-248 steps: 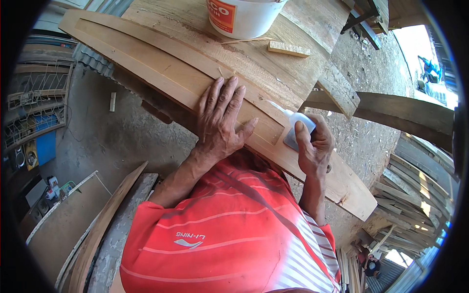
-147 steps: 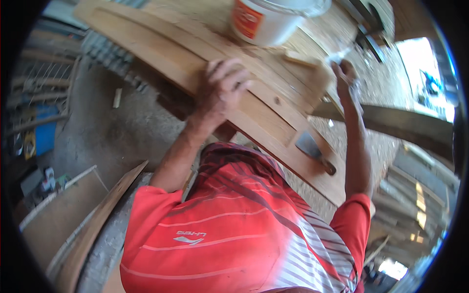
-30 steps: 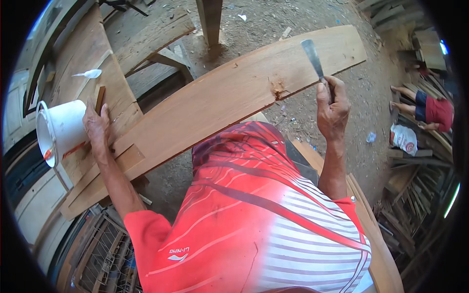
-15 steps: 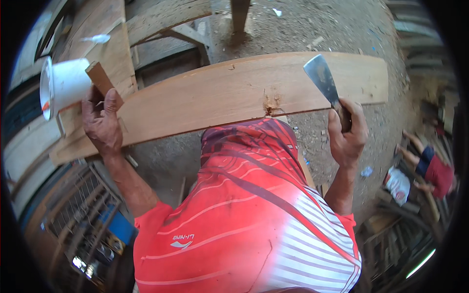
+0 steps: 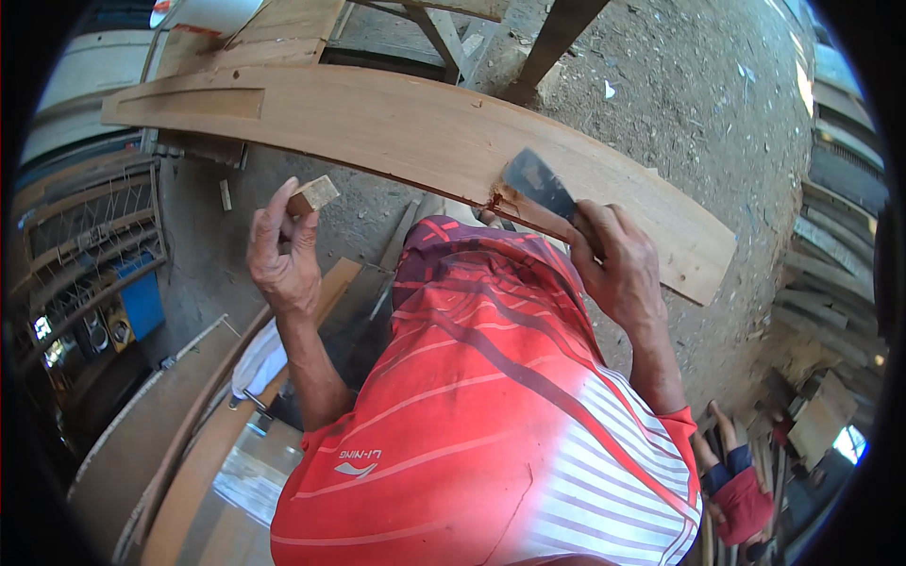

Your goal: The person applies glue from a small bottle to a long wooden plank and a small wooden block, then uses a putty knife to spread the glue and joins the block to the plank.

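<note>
- The person's left hand [image 5: 288,269] is partly closed, pinching a short, squared block of brown wood [image 5: 316,195] between thumb and fingertips, on the near side of the board and apart from it.
- The right hand [image 5: 618,269] is curled around the handle of a flat, grey metal scraper [image 5: 538,182] (the grip itself is mostly hidden by the fingers).
- The scraper's blade points up and left over the long, pale brown wooden board [image 5: 377,118], beside a rough, dark reddish-brown patch [image 5: 498,195] at the board's near edge; whether it touches the wood cannot be told.
- The board lies crosswise in front of the person, its left part by a plank-topped wooden table [image 5: 274,38] with a white plastic bucket [image 5: 212,14].
</note>
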`<state>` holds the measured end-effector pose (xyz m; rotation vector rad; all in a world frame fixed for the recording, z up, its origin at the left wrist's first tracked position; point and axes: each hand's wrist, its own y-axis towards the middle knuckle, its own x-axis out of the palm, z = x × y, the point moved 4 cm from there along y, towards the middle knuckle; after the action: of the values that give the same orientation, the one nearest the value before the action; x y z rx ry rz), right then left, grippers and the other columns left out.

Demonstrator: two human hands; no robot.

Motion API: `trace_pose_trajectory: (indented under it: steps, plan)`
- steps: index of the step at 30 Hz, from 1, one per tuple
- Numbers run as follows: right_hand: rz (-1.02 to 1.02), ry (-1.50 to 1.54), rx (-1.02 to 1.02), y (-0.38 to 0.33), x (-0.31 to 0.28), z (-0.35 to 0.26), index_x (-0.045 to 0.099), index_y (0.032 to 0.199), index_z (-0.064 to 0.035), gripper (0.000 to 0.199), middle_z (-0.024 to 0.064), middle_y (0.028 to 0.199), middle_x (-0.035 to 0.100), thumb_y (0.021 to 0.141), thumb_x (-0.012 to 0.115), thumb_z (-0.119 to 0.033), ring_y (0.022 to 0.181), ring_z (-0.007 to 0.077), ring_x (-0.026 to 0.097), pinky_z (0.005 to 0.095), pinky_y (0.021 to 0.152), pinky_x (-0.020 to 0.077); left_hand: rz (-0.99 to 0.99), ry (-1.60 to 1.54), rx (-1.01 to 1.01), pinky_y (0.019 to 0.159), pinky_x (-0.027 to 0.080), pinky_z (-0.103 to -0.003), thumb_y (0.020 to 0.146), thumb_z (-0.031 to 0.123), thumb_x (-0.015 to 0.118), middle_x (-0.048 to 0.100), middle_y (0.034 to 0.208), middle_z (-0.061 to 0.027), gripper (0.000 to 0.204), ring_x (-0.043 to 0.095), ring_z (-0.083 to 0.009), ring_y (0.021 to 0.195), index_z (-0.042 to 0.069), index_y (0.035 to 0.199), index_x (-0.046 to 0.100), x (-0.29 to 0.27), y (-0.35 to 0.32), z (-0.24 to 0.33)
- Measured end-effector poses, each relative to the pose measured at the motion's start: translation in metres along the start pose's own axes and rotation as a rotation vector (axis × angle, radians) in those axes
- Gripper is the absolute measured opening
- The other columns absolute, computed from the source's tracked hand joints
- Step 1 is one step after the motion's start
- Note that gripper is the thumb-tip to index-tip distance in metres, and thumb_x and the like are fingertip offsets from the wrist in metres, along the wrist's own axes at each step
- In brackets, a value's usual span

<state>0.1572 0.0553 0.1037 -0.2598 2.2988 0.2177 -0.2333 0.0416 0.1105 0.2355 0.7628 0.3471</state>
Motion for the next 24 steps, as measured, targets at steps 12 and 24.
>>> trace_pose_trajectory:
  steps: [12,24]
  plan:
    - [-0.071,-0.097,0.03,0.005,-0.003,0.017,0.065,0.124,-0.0018,0.033,0.0194,0.098,0.069,0.093,0.073,-0.01,0.087,0.0405,0.069,0.0472,0.076,0.0551,-0.2,-0.47,-0.173,0.088,0.059,-0.031,0.103,0.007,0.071,0.074,0.118,-0.011,0.041,0.072,-0.0171,0.104,0.009,0.142,0.059,0.062,-0.097,0.027]
    - [0.168,-0.046,-0.001,-0.001,-0.018,0.007,0.066,0.126,0.0004,0.032,0.0189,0.104,0.071,0.097,0.071,-0.01,0.093,0.0359,0.071,0.043,0.082,0.0552,-0.086,-0.449,-0.225,0.088,0.06,-0.035,0.102,0.008,0.065,0.07,0.114,-0.0159,0.031,0.073,-0.0236,0.098,0.003,0.132,0.057,0.081,-0.143,0.032]
